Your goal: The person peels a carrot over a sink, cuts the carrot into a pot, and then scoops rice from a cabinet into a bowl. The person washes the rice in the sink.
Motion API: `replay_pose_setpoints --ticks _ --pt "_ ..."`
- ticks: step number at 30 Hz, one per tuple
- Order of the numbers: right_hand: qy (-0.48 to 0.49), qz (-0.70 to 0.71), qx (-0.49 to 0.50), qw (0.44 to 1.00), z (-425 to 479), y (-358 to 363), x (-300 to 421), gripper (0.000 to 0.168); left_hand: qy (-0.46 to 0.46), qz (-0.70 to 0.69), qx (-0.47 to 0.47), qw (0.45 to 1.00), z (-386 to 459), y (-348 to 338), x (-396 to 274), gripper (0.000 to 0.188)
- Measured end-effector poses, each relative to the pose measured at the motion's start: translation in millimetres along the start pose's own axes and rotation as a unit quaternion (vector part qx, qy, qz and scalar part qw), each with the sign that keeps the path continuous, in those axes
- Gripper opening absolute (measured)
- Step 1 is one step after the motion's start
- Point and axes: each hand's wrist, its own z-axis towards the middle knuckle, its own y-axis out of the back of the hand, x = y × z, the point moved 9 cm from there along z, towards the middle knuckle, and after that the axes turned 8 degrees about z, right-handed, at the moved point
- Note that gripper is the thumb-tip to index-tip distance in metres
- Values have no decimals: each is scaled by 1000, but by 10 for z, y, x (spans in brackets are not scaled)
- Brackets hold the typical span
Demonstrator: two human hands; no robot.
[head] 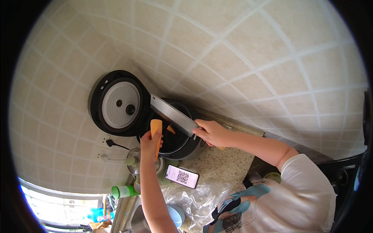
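Observation:
My left hand (150,144) grips a peeled carrot (156,127) over the near-left rim of a rice cooker (186,153). The carrot's thick end points away from me. In my right hand (212,132) is the handle of a cleaver (173,115). Its broad blade spans the cooker's opening and is apart from the carrot. Inside the dark inner pot (172,144) lies a cut carrot piece (171,129). The cooker's hinged lid (121,103) stands raised at the left, and the blade covers part of the pot.
A smartphone (182,176) showing a printed code lies on the granite countertop (227,163). Nearer me are a crumpled clear plastic bag (201,198) and a blue bowl (175,215). A glass kettle (134,167), a green-lidded container (124,192) and a sink (138,221) are left; a tiled wall (233,67) rises behind.

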Motion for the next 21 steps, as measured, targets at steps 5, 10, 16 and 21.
replay_pose_setpoints --ticks 5,10,16,21 --pt "113 -87 -6 990 -166 29 87 22 -19 41 61 997 13 -32 -37 21" --pt "165 -149 -26 975 -277 25 296 21 -23 72 78 994 8 0 -147 20" --pt "171 -204 -27 964 -263 42 319 21 -37 116 123 985 -74 -62 -394 19" --pt "112 -219 8 969 -175 -24 262 22 -22 43 104 993 -40 -42 -215 19"
